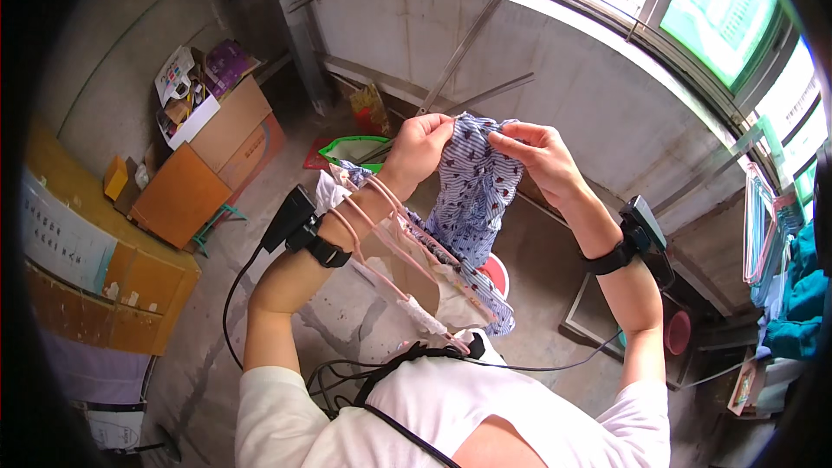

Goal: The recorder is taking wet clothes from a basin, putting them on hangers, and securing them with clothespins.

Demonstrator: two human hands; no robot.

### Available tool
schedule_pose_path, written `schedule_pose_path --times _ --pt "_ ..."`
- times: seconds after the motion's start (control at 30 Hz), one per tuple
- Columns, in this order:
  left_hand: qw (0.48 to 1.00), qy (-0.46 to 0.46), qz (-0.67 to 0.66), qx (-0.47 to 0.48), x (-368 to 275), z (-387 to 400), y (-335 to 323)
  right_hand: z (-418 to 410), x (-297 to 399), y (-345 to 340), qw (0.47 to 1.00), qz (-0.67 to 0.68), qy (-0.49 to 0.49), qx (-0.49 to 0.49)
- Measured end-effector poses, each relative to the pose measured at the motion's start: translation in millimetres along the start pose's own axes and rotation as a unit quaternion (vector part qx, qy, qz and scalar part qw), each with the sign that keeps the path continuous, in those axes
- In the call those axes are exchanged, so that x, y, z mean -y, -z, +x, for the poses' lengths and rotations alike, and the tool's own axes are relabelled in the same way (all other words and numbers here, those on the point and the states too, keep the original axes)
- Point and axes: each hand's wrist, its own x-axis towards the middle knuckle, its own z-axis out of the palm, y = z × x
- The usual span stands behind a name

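A blue-and-white striped garment with small dark and red figures (478, 188) hangs down between my hands. My left hand (419, 146) pinches its upper left edge, and my right hand (533, 153) grips its upper right edge with thumb and fingers. Several pink clothes hangers (383, 279) hang by their hooks over my left forearm, with pale and patterned garments (458, 292) on them. Part of the striped cloth trails down beside these hangers. Where the garment in my hands ends lower down is not plain.
At left stand an orange-brown cabinet (156, 273) and cardboard boxes (227, 123). A green-rimmed dustpan or basin (354, 148) and a red-and-white basin (497, 273) are on the floor beyond and below the cloth. Hangers (757, 227) and teal clothes (799, 299) hang at right, near the windows.
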Motion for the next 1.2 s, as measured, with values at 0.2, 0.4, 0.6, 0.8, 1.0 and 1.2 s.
schedule_pose_path --times 0.2,0.4,0.6,0.8,1.0,1.2 --pt "0.975 0.212 -0.009 0.064 -20.1 -4.7 -9.8 0.5 -0.5 2.6 1.0 -0.003 0.005 0.019" --pt "0.999 0.027 0.018 -0.039 -2.9 -2.8 16.3 6.1 2.1 43.5 0.998 0.043 -0.038 -0.008" --pt "0.987 0.05 -0.07 -0.133 -7.4 -5.0 39.3 -3.8 -14.6 183.8 0.979 0.073 -0.05 -0.183" --pt "0.972 -0.123 -0.061 -0.191 -21.7 7.4 14.4 8.0 91.3 192.8 0.891 -0.106 0.297 -0.328" --pt "0.979 -0.077 0.166 -0.091 -36.9 -3.3 17.2 -33.2 4.1 193.8 0.634 -0.738 0.135 -0.187" --pt "0.995 0.101 0.0 0.021 4.0 9.5 21.0 -113.7 -26.8 184.9 0.993 0.007 -0.079 -0.091"
